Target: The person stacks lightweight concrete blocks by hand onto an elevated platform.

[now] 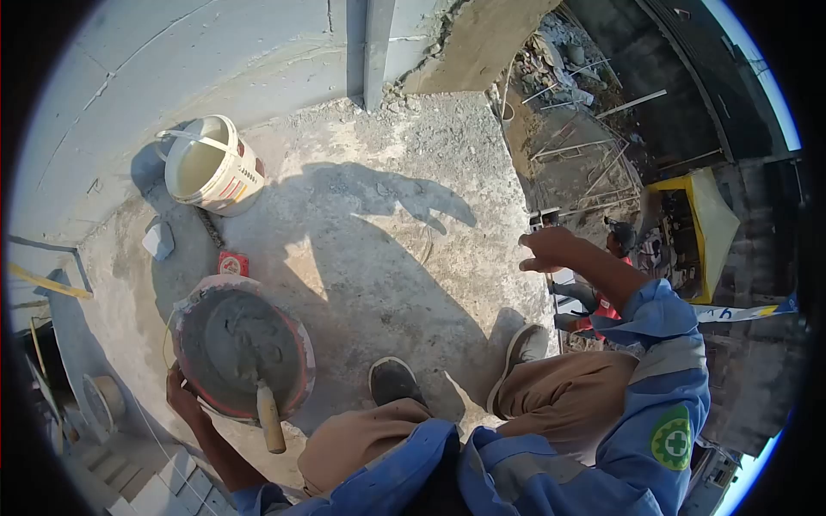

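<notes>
A round tub (303, 365) of wet grey mortar (245, 335) stands on the concrete at the left. A trowel lies in it, its wooden handle (270, 417) resting over the near rim. My left hand (182, 394) is at the tub's left rim with its fingers against the side; what they grip is hard to make out. My right hand (546, 249) is held out at the right over the ledge's edge, its fingers partly curled, and whether it holds anything cannot be told. Just behind the tub sits a small red packet (232, 264).
A white bucket (206, 168) stands at the back left near a grey wall (241, 60), with a pale stone (158, 240) beside it. The concrete ledge (396, 249) drops off at the right. Below are a person in red (605, 314), rubble and a yellow-edged canopy (710, 228).
</notes>
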`<state>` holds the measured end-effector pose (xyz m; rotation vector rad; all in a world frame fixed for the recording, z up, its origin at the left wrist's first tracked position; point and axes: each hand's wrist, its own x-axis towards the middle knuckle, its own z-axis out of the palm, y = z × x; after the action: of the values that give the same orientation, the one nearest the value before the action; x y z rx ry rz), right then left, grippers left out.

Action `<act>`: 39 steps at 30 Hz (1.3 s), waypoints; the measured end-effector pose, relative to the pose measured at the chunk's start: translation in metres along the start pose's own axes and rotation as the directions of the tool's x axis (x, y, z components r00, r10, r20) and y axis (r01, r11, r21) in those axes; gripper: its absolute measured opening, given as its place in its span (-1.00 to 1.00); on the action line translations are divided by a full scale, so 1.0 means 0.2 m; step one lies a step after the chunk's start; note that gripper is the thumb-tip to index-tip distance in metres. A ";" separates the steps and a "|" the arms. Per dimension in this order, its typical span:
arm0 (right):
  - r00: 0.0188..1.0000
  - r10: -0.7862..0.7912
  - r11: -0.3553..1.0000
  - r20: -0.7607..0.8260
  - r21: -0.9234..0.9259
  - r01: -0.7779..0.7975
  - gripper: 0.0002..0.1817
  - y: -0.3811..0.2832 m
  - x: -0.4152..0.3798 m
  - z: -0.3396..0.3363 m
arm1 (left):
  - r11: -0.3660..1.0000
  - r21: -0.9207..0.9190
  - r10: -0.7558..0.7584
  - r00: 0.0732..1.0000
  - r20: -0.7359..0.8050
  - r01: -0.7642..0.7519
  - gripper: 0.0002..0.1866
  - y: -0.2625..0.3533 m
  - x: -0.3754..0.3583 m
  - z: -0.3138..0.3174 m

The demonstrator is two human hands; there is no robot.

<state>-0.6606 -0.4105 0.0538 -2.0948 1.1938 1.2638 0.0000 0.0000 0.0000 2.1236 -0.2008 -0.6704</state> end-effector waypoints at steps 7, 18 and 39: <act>0.765 0.574 0.756 -0.293 0.550 -0.356 -0.40 0.97 -0.59 0.75 | 0.725 0.315 0.686 0.685 -0.245 -0.613 -0.42 0.81 -0.38 0.53; 0.900 0.394 0.584 -0.190 0.807 -0.085 -0.35 0.85 -0.24 1.94 | 0.133 0.664 0.668 0.561 0.488 -0.736 -0.47 1.30 -0.24 1.46; 0.800 0.592 0.220 0.101 0.934 -0.280 -0.50 0.44 -0.76 2.18 | 0.186 0.598 0.585 0.577 0.571 -0.780 0.13 0.77 -1.16 3.75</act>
<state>-0.9878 -0.0818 -0.0264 -1.0274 2.0966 0.1625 -0.5786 -0.5341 -0.1421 2.3809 -1.8595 -0.1966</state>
